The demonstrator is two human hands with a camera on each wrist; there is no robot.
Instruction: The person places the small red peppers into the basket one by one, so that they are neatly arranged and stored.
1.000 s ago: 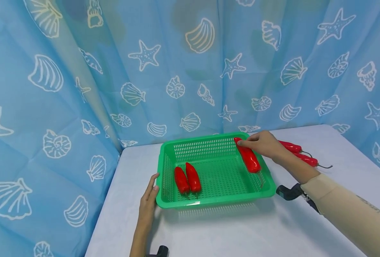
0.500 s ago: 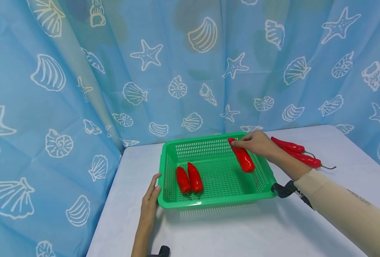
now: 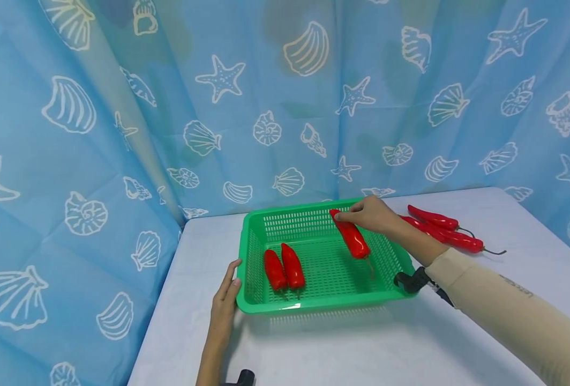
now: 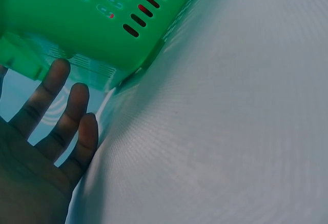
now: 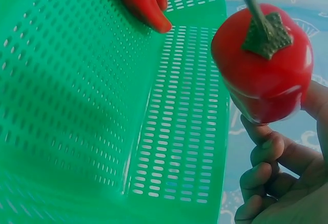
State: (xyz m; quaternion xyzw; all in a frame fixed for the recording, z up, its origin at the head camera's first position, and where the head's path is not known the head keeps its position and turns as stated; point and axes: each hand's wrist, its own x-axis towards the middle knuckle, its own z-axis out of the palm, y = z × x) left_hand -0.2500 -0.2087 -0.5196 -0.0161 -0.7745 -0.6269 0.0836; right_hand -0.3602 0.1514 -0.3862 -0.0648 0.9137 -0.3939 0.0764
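Note:
My right hand (image 3: pixel 373 213) pinches a red chili pepper (image 3: pixel 352 237) near its tip, holding it over the right half of a green plastic basket (image 3: pixel 323 305). In the right wrist view the pepper's (image 5: pixel 261 65) green stem end faces the camera, with thumb and fingers around its far part. Two red peppers (image 3: pixel 284 268) lie side by side in the basket's left part. At the basket's left side, my left hand (image 3: pixel 225 303) touches the rim with straight fingers. The left wrist view shows that hand (image 4: pixel 46 142) with fingers extended beside the basket wall (image 4: pixel 92 34).
Several more red peppers (image 3: pixel 458 239) lie on the white tablecloth (image 3: pixel 323 354) right of the basket, partly behind the right forearm. A blue curtain (image 3: pixel 294 118) with shell prints hangs behind the table and along its left side.
My right hand has carried the pepper leftward over the basket, away from its right wall. More of the peppers on the cloth now show. The left hand stays at the rim.

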